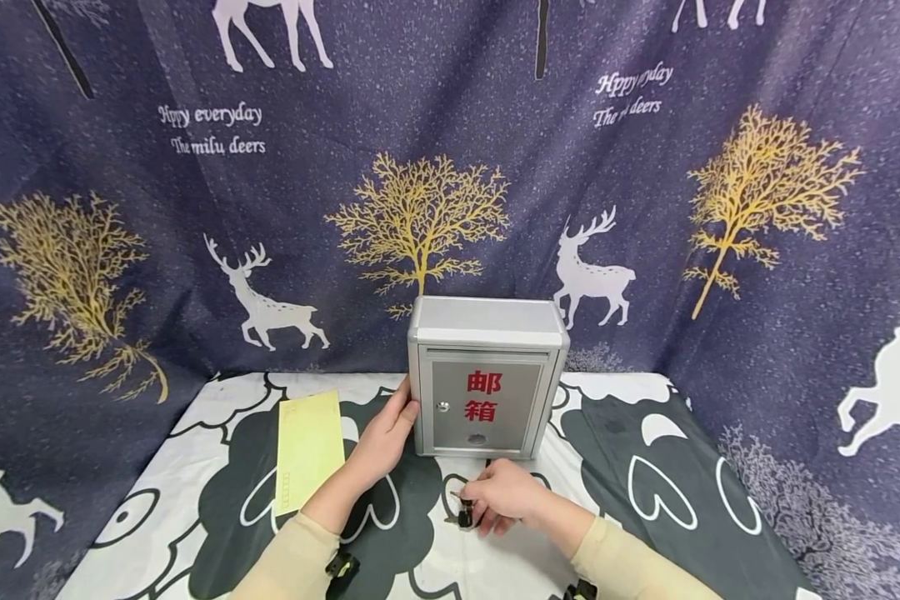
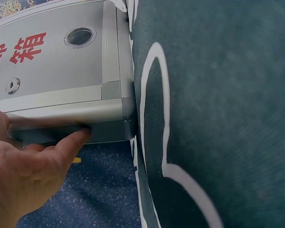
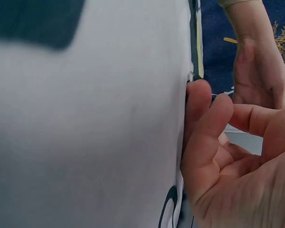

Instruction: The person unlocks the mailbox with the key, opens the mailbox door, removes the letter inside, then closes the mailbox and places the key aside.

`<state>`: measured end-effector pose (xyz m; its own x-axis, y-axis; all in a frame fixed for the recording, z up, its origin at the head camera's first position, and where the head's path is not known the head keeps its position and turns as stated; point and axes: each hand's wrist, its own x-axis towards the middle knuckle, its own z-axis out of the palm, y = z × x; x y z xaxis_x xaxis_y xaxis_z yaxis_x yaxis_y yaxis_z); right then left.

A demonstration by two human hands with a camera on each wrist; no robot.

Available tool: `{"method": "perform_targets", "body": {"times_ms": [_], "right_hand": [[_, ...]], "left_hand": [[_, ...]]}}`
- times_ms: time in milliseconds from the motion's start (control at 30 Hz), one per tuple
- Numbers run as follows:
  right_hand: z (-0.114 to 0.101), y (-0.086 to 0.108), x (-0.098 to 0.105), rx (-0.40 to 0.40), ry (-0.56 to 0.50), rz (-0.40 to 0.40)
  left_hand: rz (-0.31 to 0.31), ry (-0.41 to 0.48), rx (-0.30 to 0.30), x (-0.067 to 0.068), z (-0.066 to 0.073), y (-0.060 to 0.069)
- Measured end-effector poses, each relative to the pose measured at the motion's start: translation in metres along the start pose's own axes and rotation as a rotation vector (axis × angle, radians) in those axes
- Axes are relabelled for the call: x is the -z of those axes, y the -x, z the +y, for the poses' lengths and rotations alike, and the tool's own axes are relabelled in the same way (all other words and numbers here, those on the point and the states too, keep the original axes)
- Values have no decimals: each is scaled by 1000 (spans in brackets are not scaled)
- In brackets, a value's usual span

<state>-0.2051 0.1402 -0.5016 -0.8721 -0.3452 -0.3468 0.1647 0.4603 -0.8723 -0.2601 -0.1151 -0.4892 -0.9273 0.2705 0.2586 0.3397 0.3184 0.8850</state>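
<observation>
A silver metal mailbox [image 1: 487,321] with red characters on its door stands upright at the back of the table. My left hand [image 1: 381,437] rests against the mailbox's left side; in the left wrist view its thumb [image 2: 76,142] touches that side wall. Low in front of the box, my right hand [image 1: 512,493] pinches a small key with a black head [image 1: 465,512] at its fingertips, close to the cloth. The right wrist view shows that hand's curled fingers [image 3: 204,137], which mostly hide the key. The door's lock [image 1: 443,407] is on the left, and the door is closed.
A yellow envelope [image 1: 309,450] lies flat left of my left forearm. Black-and-white patterned cloth [image 1: 157,517] covers the table. Behind the mailbox hangs a dark blue curtain [image 1: 285,225] with deer and trees.
</observation>
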Motion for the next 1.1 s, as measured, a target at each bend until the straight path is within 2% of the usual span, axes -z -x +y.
{"method": "perform_targets", "body": {"times_ms": [367, 567, 700, 833, 1100], "right_hand": [[1, 4, 4, 74, 161, 51], [3, 10, 11, 204, 353, 111], [5, 15, 16, 269, 426, 131], [4, 21, 21, 272, 467, 139], [5, 35, 45, 247, 611, 240]], "left_hand": [[-2, 2, 2, -2, 0, -2], [-1, -7, 4, -2, 0, -2], [2, -10, 9, -1, 2, -2], [-2, -10, 6, 0, 0, -2], [-38, 21, 14, 5, 0, 0]]}}
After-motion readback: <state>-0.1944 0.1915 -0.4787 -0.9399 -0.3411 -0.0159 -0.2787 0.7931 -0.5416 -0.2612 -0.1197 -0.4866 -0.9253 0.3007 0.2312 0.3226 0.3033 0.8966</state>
